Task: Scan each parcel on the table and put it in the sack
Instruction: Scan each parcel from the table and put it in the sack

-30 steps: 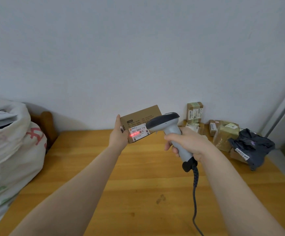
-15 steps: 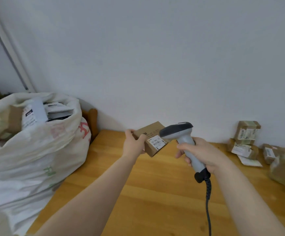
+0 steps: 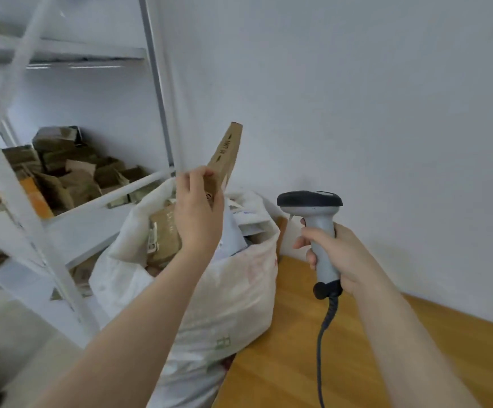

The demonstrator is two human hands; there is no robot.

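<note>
- A honey-coloured wooden tabletop (image 3: 283,372) fills the lower right; only its left part shows.
- A dark coiled cable (image 3: 323,334) hangs over the tabletop from the base of a handheld scanner.
- The right hand (image 3: 342,257) is wrapped around the handle of the grey barcode scanner with a black head (image 3: 310,201). It holds the scanner upright above the tabletop's far left corner, with the head pointing left.
- A large white woven plastic sack (image 3: 233,304) stands just beside the tabletop's left edge. Its mouth is open, and it is filled close to the brim.
- Inside the sack's mouth lie a brown cardboard box (image 3: 163,231) and pale plastic mailers (image 3: 248,219).
- The left hand (image 3: 198,216) is raised over the sack's mouth. Its fingers and thumb grip the lower end of a flat brown cardboard parcel (image 3: 226,151).
- The parcel stands on end, tilted slightly right, with its narrow printed edge facing the camera. It is in the air above the sack, touching nothing but the hand.
- Behind the sack, on the left, stands a white metal shelving rack (image 3: 155,83). Its middle shelf carries a heap of brown taped parcels (image 3: 62,175).
- A plain white wall (image 3: 372,113) runs behind everything.
</note>
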